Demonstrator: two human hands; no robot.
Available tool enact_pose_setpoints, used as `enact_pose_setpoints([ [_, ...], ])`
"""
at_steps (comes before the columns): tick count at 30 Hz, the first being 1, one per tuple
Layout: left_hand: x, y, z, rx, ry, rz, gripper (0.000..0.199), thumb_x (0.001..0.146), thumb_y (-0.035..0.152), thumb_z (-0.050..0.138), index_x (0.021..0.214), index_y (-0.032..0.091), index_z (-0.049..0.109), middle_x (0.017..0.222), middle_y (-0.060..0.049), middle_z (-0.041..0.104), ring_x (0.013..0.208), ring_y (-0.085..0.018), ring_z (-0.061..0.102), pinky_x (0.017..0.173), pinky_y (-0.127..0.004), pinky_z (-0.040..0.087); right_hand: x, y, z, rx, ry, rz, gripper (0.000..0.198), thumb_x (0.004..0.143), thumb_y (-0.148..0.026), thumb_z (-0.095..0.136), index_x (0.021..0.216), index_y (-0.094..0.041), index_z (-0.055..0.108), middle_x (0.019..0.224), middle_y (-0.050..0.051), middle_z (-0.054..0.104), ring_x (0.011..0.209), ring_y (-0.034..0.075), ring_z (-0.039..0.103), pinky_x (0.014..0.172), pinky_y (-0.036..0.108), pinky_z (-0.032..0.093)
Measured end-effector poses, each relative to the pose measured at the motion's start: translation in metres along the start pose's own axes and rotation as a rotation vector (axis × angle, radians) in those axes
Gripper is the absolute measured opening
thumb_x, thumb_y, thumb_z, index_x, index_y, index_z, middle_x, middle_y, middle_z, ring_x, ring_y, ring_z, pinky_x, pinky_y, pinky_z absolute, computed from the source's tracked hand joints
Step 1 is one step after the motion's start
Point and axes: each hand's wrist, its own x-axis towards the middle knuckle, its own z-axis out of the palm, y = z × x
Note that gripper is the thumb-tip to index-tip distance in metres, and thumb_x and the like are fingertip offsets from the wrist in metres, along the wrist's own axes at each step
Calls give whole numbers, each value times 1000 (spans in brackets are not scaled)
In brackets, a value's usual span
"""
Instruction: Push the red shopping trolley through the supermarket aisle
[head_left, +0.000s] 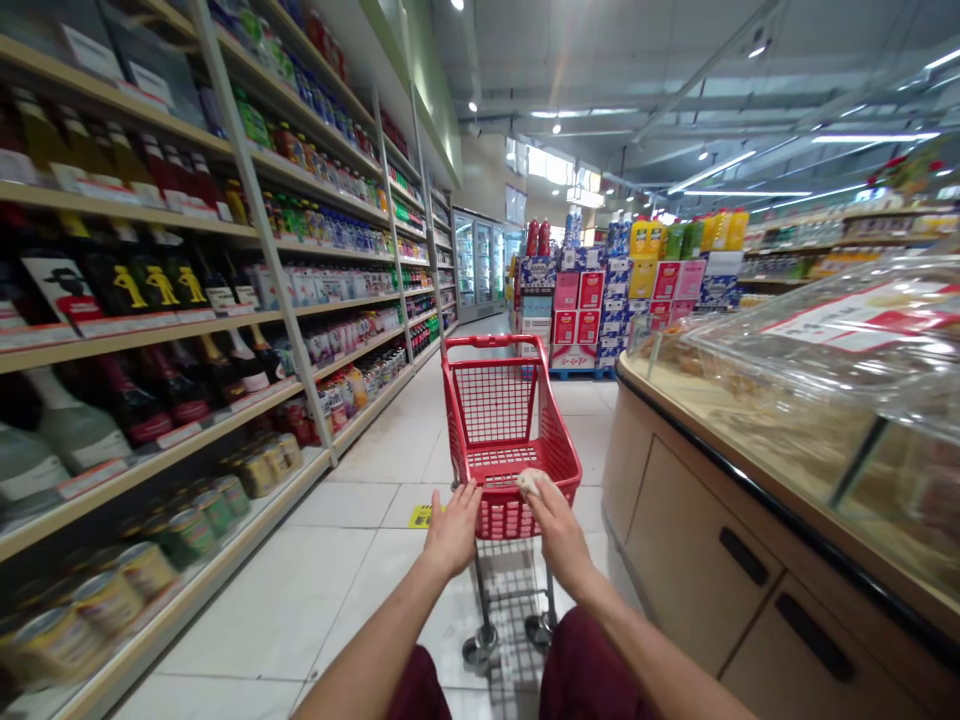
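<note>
A red plastic shopping cart [559, 445] stands right in front of me on its wheels. My left hand [454, 525] rests on the left part of the cart's near rim, fingers stretched out together and thumb apart. It holds nothing that I can see. In my right hand [556, 520] is a crumpled whitish cloth [531, 482], pressed against the same rim further right. The fingers partly cover the cloth. The cart's basket shows only its red slatted floor and mesh walls.
Shelves of bottles and cans [217, 330] run along the left. A wooden counter [697, 510] with plastic-covered goods is close on the right. Stacked drink boxes [577, 310] stand ahead, glass-door fridges [478, 260] beyond. A yellow sticker [421, 516] marks the tiled floor.
</note>
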Motion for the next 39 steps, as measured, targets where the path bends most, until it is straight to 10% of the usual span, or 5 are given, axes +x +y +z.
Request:
enact_pose_setpoints([
  [7,-3,-8,-8,19,-4,18,66,66,4,33,130,20,28,140,-3,27,127,-22,26,102,-56,12,-54,-27,61,-3,-59,-100,46,78,-1,35,118,-17,51,115,11,56,116,20,43,92,38,43],
  [14,0,-8,-17,35,50,17,55,71,6,31,124,19,36,131,-7,43,124,-22,31,102,-57,6,-43,-6,23,95,7,-33,43,85,-9,33,126,-20,41,131,8,41,122,19,35,100,41,34],
  [26,7,12,-6,14,66,12,50,73,13,32,123,15,37,127,-10,46,119,-20,39,104,-54,7,-43,10,18,18,84,26,44,81,-4,31,121,-16,47,128,13,44,120,21,37,95,43,38],
  [30,4,9,-5,12,68,-3,49,75,10,28,123,17,37,131,-9,43,121,-20,37,104,-55,8,-62,21,22,-13,-92,-48,44,78,-1,32,105,-21,59,101,8,63,99,18,56,81,34,49],
  [39,1,7,3,11,82,-17,55,71,9,32,126,15,35,134,-10,38,125,-21,30,103,-56,5,-51,37,23,-6,11,76,44,79,-3,33,116,-19,52,122,9,51,115,19,43,93,39,39],
])
